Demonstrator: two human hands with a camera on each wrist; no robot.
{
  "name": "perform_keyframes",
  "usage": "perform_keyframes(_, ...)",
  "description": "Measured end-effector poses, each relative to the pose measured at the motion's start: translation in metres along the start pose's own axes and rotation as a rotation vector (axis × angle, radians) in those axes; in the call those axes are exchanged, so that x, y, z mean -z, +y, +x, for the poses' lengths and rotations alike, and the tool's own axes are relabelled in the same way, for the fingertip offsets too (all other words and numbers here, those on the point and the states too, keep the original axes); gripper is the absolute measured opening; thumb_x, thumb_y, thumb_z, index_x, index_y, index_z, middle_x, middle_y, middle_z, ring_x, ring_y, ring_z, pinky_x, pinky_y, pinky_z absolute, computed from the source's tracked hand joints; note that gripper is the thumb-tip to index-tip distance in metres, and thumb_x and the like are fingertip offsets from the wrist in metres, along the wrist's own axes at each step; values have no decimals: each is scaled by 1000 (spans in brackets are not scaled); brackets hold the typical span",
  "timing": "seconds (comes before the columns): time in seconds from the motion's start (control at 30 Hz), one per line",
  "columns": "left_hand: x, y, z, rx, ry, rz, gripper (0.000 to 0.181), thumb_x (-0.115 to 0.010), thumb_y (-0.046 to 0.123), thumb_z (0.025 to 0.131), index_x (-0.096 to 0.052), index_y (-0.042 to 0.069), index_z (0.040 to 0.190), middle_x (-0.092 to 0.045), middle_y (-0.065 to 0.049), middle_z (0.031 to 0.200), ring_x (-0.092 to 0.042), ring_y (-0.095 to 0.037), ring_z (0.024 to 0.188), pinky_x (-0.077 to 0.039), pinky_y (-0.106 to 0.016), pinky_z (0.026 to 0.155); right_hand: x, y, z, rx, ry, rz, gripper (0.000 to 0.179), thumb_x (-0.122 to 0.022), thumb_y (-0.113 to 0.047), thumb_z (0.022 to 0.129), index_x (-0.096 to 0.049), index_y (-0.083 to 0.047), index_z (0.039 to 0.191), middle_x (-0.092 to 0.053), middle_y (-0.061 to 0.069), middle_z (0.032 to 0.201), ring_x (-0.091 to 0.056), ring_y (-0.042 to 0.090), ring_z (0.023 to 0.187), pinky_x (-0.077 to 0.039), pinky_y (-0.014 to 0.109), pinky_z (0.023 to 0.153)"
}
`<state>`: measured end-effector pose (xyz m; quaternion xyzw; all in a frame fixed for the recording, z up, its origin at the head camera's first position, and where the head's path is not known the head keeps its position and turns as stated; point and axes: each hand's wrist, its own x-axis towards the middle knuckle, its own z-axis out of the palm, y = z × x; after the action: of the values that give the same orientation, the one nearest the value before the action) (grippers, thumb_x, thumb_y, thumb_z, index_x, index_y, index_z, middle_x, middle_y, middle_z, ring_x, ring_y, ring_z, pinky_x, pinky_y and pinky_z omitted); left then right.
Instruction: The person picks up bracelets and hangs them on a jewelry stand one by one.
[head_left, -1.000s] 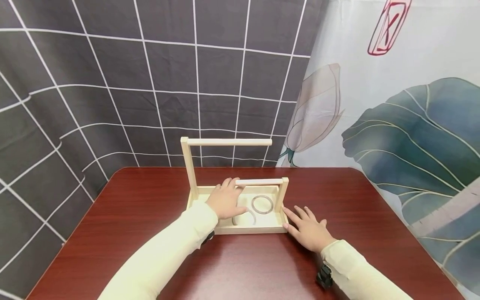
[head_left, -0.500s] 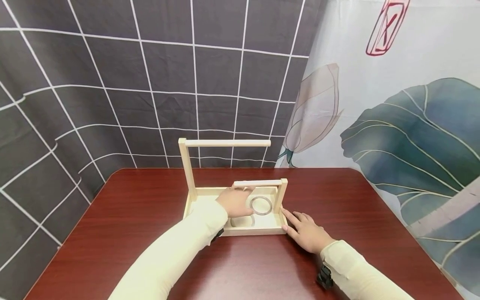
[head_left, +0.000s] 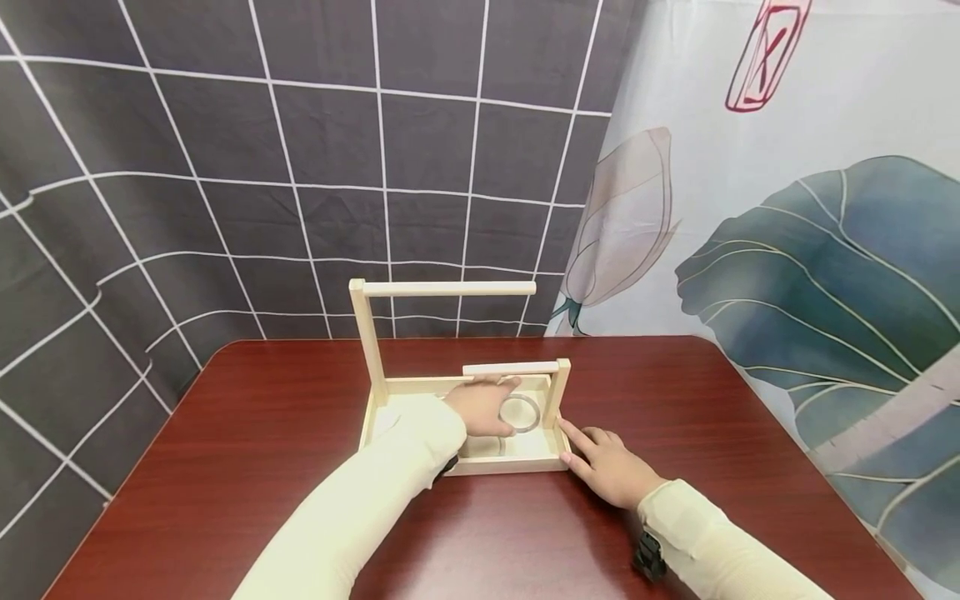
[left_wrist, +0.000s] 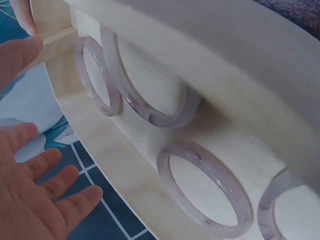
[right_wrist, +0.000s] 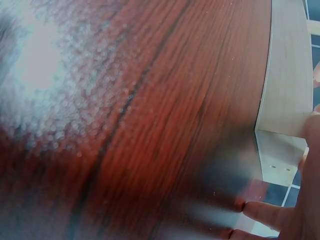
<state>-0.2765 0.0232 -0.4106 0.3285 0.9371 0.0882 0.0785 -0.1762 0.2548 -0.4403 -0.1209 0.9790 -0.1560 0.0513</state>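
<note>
A shallow pale wooden box [head_left: 517, 467] has two posts, one with a tall bar [head_left: 450, 288] and one with a short bar [head_left: 510, 367]. Several pale pinkish bangles lie inside; in the left wrist view one bangle [left_wrist: 225, 172] is in full sight. My left hand [head_left: 483, 408] hovers over the box below the short bar, beside the right bangle [head_left: 537, 417]. Its fingers [left_wrist: 75, 205] are spread with nothing between them in the left wrist view. My right hand [head_left: 615, 471] has its thumb and index finger extended against the box's right end.
The box stands on a dark red wooden table [head_left: 225, 433]. Behind it hangs a dark grid-pattern curtain [head_left: 427, 150], with a lotus-print curtain [head_left: 825, 250] at the right. Both bars reach above the box floor near my left hand.
My left hand has moved right inside the box, from the middle toward the right bangle, its fingertips passing by the short bar. My right hand stays at the box's end.
</note>
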Motion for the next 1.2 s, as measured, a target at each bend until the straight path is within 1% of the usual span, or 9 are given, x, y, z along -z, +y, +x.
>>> perform_keyframes(0.17, -4, 2, 5, -3, 2, -7, 82, -71, 43, 78, -38, 19, 149, -45, -4, 147, -41, -19, 136, -39, -33, 106, -1, 2, 0, -9, -14, 0, 59, -43, -49, 99, -35, -23, 150, -48, 22, 132, -41, 44, 125, -43, 58, 94)
perform_keyframes(0.37, -3, 5, 8, -31, -31, -47, 82, -73, 38, 78, -38, 15, 148, -40, -8, 151, -36, -22, 139, -34, -32, 110, -2, 2, 1, -13, -10, 5, 59, -43, -50, 99, -35, -23, 150, -48, 22, 133, -41, 43, 125, -43, 58, 95)
perform_keyframes(0.5, -5, 7, 12, -66, -48, -46, 84, -75, 35, 76, -38, 13, 148, -42, -9, 147, -37, -23, 136, -33, -29, 110, -2, 1, 1, -7, -2, 3, 58, -43, -49, 99, -35, -23, 150, -48, 21, 132, -42, 43, 125, -43, 57, 95)
perform_keyframes(0.7, -9, 8, 19, -103, -52, 2, 86, -79, 35, 74, -40, 13, 147, -45, -8, 141, -42, -23, 130, -36, -27, 107, -3, 2, 1, -11, 14, 0, 58, -44, -48, 99, -36, -23, 150, -48, 21, 132, -42, 43, 125, -43, 57, 94)
perform_keyframes(0.83, -10, 9, 20, -101, -70, 13, 86, -79, 35, 73, -40, 13, 147, -46, -7, 139, -42, -23, 128, -37, -26, 106, -2, 0, 0, -6, 19, 4, 57, -45, -46, 99, -36, -21, 150, -48, 22, 131, -42, 44, 124, -42, 58, 95)
perform_keyframes(0.93, -11, 9, 22, -93, -86, 9, 87, -80, 36, 74, -39, 13, 148, -45, -7, 140, -41, -24, 131, -35, -27, 108, -3, 0, 0, -1, 25, 2, 56, -45, -44, 99, -37, -20, 150, -49, 22, 130, -42, 44, 124, -42, 58, 95)
perform_keyframes(1.0, -14, 7, 25, -97, -84, 14, 87, -81, 37, 73, -40, 13, 147, -46, -7, 139, -41, -23, 131, -34, -27, 109, -3, 0, 0, -2, 27, -1, 56, -45, -44, 99, -37, -20, 149, -49, 22, 130, -42, 44, 124, -43, 58, 94)
perform_keyframes(1.13, -18, 3, 33, -115, -74, 24, 87, -83, 37, 71, -44, 11, 144, -50, -6, 133, -45, -22, 127, -35, -27, 107, -2, -1, 0, -6, 22, -2, 56, -46, -44, 99, -37, -20, 149, -49, 22, 130, -43, 43, 124, -43, 58, 94)
perform_keyframes(1.2, -18, 3, 34, -118, -79, 23, 87, -84, 37, 70, -45, 11, 143, -51, -5, 129, -47, -21, 125, -36, -27, 106, -2, -1, 0, -7, 21, 1, 56, -46, -44, 99, -37, -20, 149, -49, 22, 130, -43, 43, 124, -43, 57, 94)
